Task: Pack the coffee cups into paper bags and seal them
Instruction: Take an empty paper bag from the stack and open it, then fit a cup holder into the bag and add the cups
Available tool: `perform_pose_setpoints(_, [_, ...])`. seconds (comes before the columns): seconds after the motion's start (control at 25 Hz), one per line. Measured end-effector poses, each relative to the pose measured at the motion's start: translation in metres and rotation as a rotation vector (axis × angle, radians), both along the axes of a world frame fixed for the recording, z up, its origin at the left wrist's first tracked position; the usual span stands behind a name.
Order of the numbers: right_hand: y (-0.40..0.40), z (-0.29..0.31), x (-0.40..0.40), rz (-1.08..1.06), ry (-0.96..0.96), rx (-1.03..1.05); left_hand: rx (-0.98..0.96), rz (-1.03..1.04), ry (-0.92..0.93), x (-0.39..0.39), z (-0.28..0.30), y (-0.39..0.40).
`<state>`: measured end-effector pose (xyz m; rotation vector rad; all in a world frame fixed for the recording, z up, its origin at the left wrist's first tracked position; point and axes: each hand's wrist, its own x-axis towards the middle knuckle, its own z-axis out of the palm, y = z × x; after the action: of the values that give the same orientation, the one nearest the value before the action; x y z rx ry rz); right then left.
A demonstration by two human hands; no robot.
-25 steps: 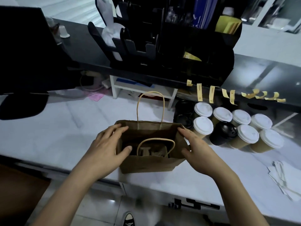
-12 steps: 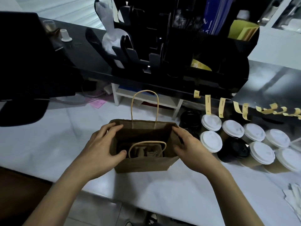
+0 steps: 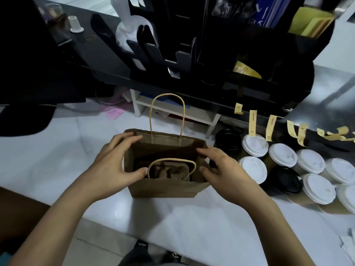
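The paper bag (image 3: 165,187) stands upright and open near the front edge of the white counter (image 3: 192,223), held between the two hands. The left hand (image 3: 113,164) grips its left wall, thumb curled over the near rim and fingers hooked over the far left corner. The right hand (image 3: 221,169) grips the right wall the same way, thumb at the near rim and fingers curled over the top edge. Inside the bag lies a brown cardboard cup carrier (image 3: 169,171), partly hidden in shadow; the near handle (image 3: 172,166) droops into the opening while the far handle (image 3: 167,116) stands upright. Just right of the bag, a cluster of coffee cups (image 3: 282,154) stands on the counter, most with white lids, a few with black lids (image 3: 286,179). Behind them, yellow sticker strips (image 3: 252,121) hang from the edge of a dark raised shelf (image 3: 326,89). Farther back, a black organiser (image 3: 230,54) sits on that shelf, holding white plastic bags (image 3: 126,33) and yellow papers (image 3: 311,22).
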<state>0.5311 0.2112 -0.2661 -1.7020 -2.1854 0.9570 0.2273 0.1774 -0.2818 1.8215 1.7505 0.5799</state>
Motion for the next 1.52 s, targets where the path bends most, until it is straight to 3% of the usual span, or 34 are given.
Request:
perform_pose_setpoints(0.28, [0.001, 0.020, -0.001, -0.067, 0.073, 0.063, 0.039, -0.078, -0.006, -0.007, -0.002, 0.005])
perform_pose_setpoints(0.44, [0.012, 0.012, 0.012, -0.300, 0.122, 0.185, 0.055, -0.098, -0.016, -0.010, -0.006, 0.006])
perform_pose_setpoints(0.52, [0.019, 0.000, 0.021, -0.391, -0.025, 0.214, 0.056, -0.110, -0.024, -0.011, -0.008, 0.006])
perform_pose_setpoints(0.68, [0.027, -0.028, 0.022, -0.380, -0.534, 0.128, 0.037, -0.135, -0.023, -0.016, -0.010, 0.003])
perform_pose_setpoints(0.92, [0.029, -0.052, 0.014, -0.390, -0.654, 0.104, 0.051, -0.163, -0.024, -0.019, -0.012, -0.001])
perform_pose_setpoints(1.2, [0.026, -0.046, 0.007, -0.426, -0.536, 0.097, 0.059, -0.175, -0.038, -0.018, -0.010, 0.001])
perform_pose_setpoints(1.52, [0.018, 0.030, 0.015, -0.531, -0.150, 0.190, 0.047, -0.196, -0.070, -0.015, -0.006, 0.007])
